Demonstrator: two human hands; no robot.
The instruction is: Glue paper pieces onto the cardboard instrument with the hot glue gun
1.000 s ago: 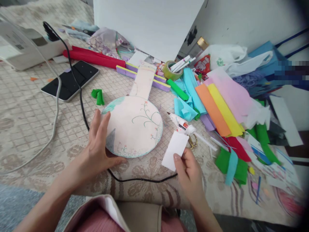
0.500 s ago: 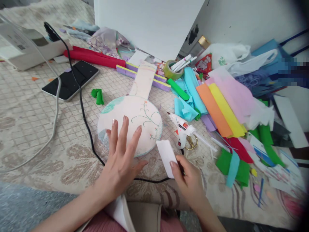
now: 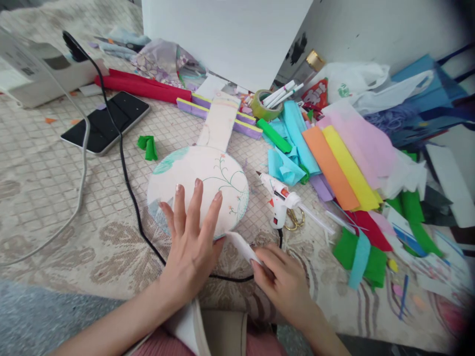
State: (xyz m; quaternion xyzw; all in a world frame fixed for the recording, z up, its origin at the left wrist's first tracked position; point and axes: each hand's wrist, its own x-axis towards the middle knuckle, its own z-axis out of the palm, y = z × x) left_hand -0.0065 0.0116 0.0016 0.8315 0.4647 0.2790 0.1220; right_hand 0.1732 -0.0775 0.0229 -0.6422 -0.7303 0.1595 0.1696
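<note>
A round white paper disc (image 3: 193,165) with drawn green vines and a green patch lies before me, a decorated paper strip (image 3: 220,121) reaching out from its far edge. My left hand (image 3: 191,247) rests over the disc's near side with fingers spread. Between thumb and fingers, my right hand (image 3: 284,282) grips a white paper strip (image 3: 242,245). The strip's far end meets the disc's near rim, close to my left thumb; whether it touches is hard to see. A white glue gun (image 3: 276,195) lies to the right of the disc.
A phone (image 3: 106,123) and black cable (image 3: 128,188) lie at left. Brass-handled scissors (image 3: 296,220) sit by the glue gun. Coloured crepe paper (image 3: 330,168), green tape (image 3: 265,105) and plastic bags (image 3: 356,84) crowd the right. A white board (image 3: 226,39) stands behind.
My right hand has moved the white strip left and tilted it, bringing its end to the disc's near edge. My left hand has shifted slightly right.
</note>
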